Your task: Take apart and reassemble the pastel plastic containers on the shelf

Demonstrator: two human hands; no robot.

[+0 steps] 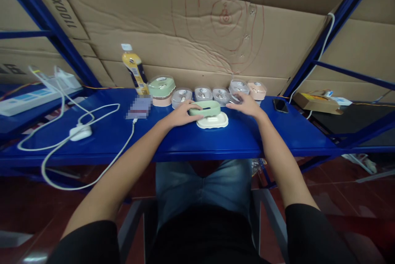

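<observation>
A pale green oval ring-shaped piece (211,110), hollow through the middle, is gripped at its left end by my left hand (184,114). It sits tilted just over a cream oval base (212,121) with a wavy rim; whether the two touch is unclear. My right hand (245,105) is farther right, thumb and fingers apart beside a clear-lidded grey container (239,87) in the back row. Its fingertips partly cover the clear plastic there, and a firm grasp is not visible. More clear-lidded grey containers (203,94) stand between my hands, against the cardboard.
At the back left are a green lidded container (161,87) and a yellow drink bottle (135,70). A peach container (257,90) and a phone (280,105) lie rightward. White cable (103,177) loops from a charger (80,132) over the blue table's (210,148) front edge.
</observation>
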